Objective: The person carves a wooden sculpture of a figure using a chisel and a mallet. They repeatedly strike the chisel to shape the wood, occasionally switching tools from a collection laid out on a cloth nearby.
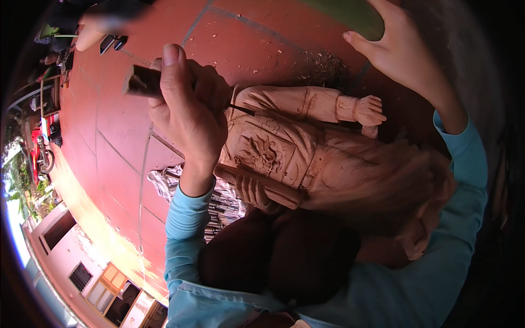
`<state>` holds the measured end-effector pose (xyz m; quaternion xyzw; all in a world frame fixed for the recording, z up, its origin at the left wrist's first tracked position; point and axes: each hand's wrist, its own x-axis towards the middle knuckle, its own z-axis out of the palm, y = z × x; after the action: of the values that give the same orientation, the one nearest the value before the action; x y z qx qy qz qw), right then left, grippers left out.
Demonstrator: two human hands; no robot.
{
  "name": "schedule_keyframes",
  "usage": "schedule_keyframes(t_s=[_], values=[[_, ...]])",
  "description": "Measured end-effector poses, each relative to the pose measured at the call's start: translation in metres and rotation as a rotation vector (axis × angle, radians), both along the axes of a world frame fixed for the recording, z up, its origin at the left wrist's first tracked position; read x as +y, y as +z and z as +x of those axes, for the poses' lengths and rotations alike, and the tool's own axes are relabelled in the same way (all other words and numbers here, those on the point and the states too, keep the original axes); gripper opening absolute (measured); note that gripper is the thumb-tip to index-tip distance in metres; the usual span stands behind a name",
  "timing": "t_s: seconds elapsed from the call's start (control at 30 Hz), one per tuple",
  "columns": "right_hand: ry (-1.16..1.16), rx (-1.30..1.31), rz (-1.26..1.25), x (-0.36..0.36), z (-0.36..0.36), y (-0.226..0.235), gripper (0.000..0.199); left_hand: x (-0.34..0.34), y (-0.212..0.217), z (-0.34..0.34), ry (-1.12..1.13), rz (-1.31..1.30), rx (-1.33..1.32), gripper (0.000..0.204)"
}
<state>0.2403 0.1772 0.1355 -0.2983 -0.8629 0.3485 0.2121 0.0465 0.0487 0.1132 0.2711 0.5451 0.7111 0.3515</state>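
Note:
A carved wooden statue [339,158] in a robe lies in front of my knees, with a raised swirling figure on its chest. My left hand [188,104] is closed around the handle of a carving chisel [143,82], thumb up along it. The chisel's thin blade slants down to the statue's upper chest, beside a small outlined flower. At the upper right, my right hand [396,52] grips a smooth green object [350,15], blurred and cut off by the frame's edge. Its thumb shows along the near side; most fingers are out of view.
A striped cloth [161,180] with several chisels [221,210] lies left of my knees. Wood shavings [328,65] are scattered on the red tiled floor [115,142] beyond the statue. Another person's bare limb [90,35] shows at the upper left. A red motorbike [39,147] stands far left.

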Motion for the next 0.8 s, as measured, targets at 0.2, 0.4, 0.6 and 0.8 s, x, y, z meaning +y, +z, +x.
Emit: schedule_keyframes(t_s=[0.2,0.4,0.6,0.8], values=[[0.074,0.012,-0.034,-0.006,-0.001,0.004,0.054,0.006,-0.017,0.007,0.055,-0.013,-0.035,0.018],[0.059,0.016,-0.080,-0.001,-0.001,-0.006,0.057,0.007,-0.022,0.005,0.028,-0.001,-0.036,0.014],[0.021,0.018,-0.192,-0.003,0.000,-0.002,0.057,0.007,-0.025,0.003,0.018,0.016,-0.033,0.014],[-0.017,-0.032,0.147,0.006,0.004,-0.002,0.056,0.007,-0.024,0.006,-0.081,0.035,0.059,0.021]])
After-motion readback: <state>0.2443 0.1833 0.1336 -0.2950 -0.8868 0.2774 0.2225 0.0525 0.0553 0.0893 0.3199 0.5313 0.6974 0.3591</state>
